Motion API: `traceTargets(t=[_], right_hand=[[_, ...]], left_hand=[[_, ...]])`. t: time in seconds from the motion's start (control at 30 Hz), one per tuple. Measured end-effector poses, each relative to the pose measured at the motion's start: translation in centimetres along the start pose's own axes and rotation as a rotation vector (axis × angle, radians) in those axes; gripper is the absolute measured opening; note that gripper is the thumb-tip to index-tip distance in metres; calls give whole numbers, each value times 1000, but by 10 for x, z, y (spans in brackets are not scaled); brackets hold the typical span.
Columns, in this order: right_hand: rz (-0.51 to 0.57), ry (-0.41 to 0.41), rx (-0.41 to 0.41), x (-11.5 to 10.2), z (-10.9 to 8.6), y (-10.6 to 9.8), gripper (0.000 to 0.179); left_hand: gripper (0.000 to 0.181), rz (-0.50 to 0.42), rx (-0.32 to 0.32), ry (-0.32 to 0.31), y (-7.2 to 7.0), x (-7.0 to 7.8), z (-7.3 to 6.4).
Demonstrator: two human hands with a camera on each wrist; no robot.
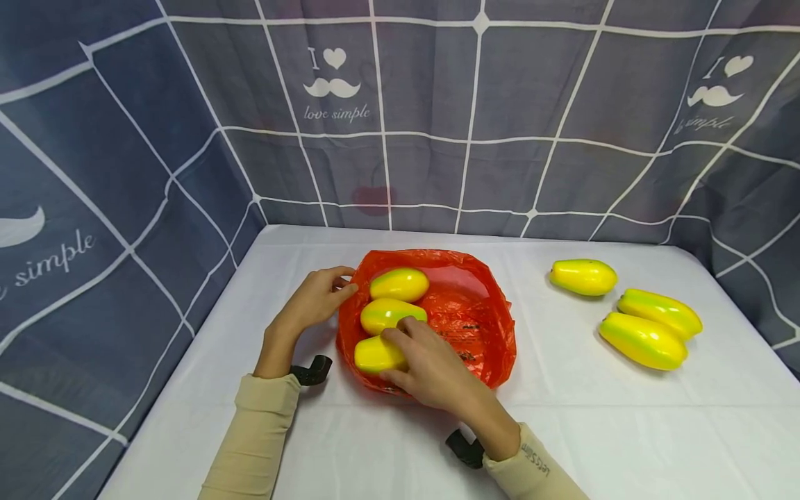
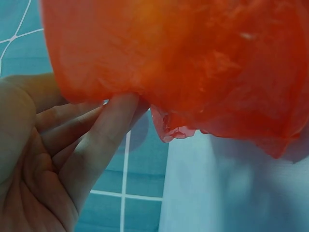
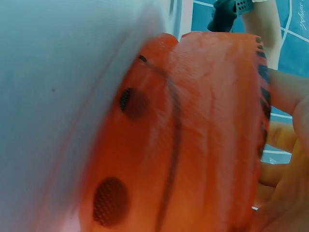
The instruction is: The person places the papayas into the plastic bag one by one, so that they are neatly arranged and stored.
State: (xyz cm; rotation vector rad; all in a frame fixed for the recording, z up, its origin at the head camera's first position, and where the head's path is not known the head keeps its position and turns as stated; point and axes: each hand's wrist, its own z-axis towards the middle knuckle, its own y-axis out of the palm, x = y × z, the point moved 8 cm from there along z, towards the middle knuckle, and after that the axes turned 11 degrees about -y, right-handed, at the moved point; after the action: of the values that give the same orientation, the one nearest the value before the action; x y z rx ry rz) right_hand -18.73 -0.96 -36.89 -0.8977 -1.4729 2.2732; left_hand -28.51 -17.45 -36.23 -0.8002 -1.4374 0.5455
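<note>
A red plastic bag (image 1: 462, 316) lies opened into a round shape on the table, its sides standing up. Inside, along its left half, sit three yellow-green papayas in a column: a far papaya (image 1: 400, 285), a middle papaya (image 1: 387, 314) and a near papaya (image 1: 377, 355). My right hand (image 1: 437, 364) reaches over the near rim and grips the near papaya, covering its right end. At the left rim, my left hand (image 1: 320, 295) pinches the bag's edge; the left wrist view shows the thumb (image 2: 116, 118) against the red plastic.
To the right on the white tablecloth (image 1: 562, 430) lie three more papayas: a single papaya (image 1: 584, 277) farther back, and a rear papaya (image 1: 662, 311) touching a front papaya (image 1: 644, 341). A grey checked curtain (image 1: 425, 173) hangs behind and at the left.
</note>
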Motion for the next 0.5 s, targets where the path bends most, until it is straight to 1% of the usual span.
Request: traceTargets(t=[0.17,0.5], right_hand=[[1,10,-22,1,0,8,51],[-28,28,5,2,1,11,52]], left_hand=[[36,3,-4,1,0,-1,1],[37,7,-6,-16,0,-3,1]])
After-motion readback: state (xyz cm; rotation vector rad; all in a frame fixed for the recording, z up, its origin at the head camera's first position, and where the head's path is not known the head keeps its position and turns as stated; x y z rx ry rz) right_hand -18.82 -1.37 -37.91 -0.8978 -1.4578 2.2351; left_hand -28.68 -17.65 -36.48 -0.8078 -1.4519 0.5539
